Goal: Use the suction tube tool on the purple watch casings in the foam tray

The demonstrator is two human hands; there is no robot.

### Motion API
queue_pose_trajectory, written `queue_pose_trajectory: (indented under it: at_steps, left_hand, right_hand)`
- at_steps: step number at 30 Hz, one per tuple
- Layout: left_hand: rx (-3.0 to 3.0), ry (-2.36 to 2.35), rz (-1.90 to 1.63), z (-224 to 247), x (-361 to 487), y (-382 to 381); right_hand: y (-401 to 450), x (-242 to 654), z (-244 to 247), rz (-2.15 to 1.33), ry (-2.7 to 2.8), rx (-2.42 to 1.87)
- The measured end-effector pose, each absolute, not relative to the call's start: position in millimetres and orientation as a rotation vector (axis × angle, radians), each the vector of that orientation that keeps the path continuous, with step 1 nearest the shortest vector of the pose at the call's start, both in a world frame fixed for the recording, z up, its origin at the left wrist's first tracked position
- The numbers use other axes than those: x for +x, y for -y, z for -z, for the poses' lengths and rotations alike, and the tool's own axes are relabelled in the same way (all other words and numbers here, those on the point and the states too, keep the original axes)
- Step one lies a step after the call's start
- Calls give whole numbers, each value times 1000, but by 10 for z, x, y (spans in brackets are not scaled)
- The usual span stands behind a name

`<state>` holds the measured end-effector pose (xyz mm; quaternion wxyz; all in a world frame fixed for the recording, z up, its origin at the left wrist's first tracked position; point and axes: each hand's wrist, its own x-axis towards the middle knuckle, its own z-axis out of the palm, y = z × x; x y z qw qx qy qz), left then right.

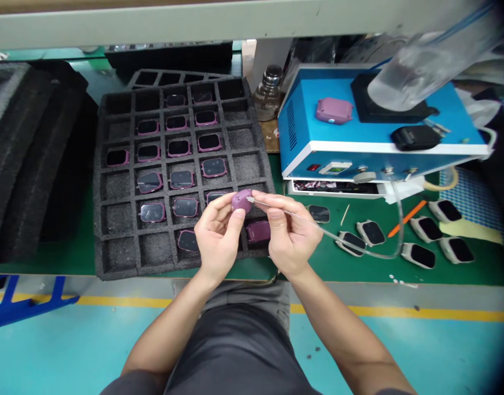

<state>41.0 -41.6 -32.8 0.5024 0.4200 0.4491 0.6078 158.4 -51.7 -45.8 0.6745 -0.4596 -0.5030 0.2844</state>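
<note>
My left hand (218, 237) pinches a small purple smartwatch case (240, 203) between thumb and fingers, above the foam tray. In my right hand (294, 237) is the end of a thin clear hose (338, 237), its small metal tip (251, 199) at the side of the case. Whether the tip touches or sits in a hole is too small to tell. Below my hands lies a black foam tray (116, 219) with square cells, many holding purple-framed watches (179, 146). Another purple watch (258, 231) lies face down in a cell beside my right hand.
A blue machine (297, 159) stands behind on the right, with a purple watch case (334, 110) and a black watch (415, 137) on top. Several pale watches (418, 255) and an orange stick (407, 218) lie right. Stacked foam trays (25, 164) rise left; a glass bottle (268, 94) stands behind.
</note>
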Motion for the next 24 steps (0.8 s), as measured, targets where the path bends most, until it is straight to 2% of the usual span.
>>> queue_pose_trajectory:
  at_steps: [8,24]
  left_hand:
    - [1086,-1023,-1521,375,405,403]
    - [1169,-1093,-1535,314,400,373]
  right_hand:
    - [482,1593,520,-565,1163,-980]
    - [444,1582,523,-638,1121,-905]
